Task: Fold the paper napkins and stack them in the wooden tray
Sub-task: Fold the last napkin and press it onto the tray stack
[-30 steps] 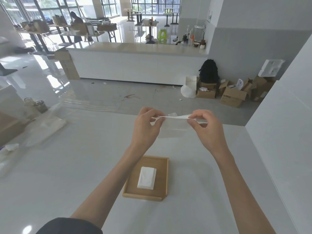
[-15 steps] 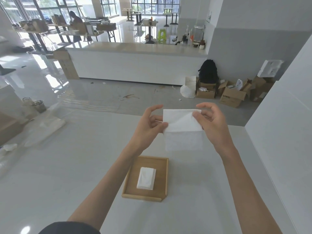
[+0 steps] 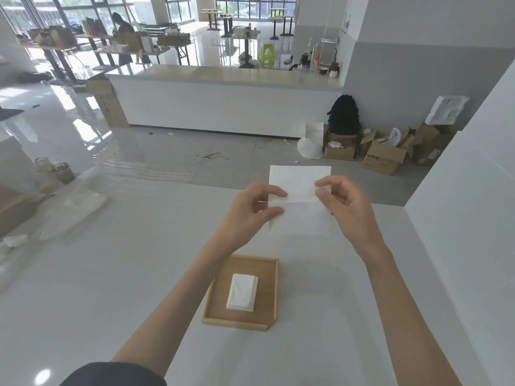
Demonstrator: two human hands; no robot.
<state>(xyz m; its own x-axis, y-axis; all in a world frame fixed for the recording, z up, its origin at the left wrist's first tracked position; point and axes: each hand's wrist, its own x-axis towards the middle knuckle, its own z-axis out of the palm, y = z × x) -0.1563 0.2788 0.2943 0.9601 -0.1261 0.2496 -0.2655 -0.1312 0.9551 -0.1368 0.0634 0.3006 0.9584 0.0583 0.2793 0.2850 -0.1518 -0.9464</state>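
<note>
A glossy white table (image 3: 111,288) fills the near view, with a white wall at 3 o'clock. Past its far edge lies shiny floor, and at 12 o'clock a long white counter (image 3: 223,107). At 1 o'clock a black backpack (image 3: 343,115) sits among open boxes (image 3: 384,157). A clear bag (image 3: 72,210) lies on the table at 9 o'clock. The tray (image 3: 274,288), toward 6 o'clock, holds 1 stack (image 3: 242,292) of folded napkins at its centre. Above it a napkin (image 3: 299,176) is held in the air, creased across the middle. The left hand (image 3: 248,215) pinches its left edge and the right hand (image 3: 351,210) its right edge.
</note>
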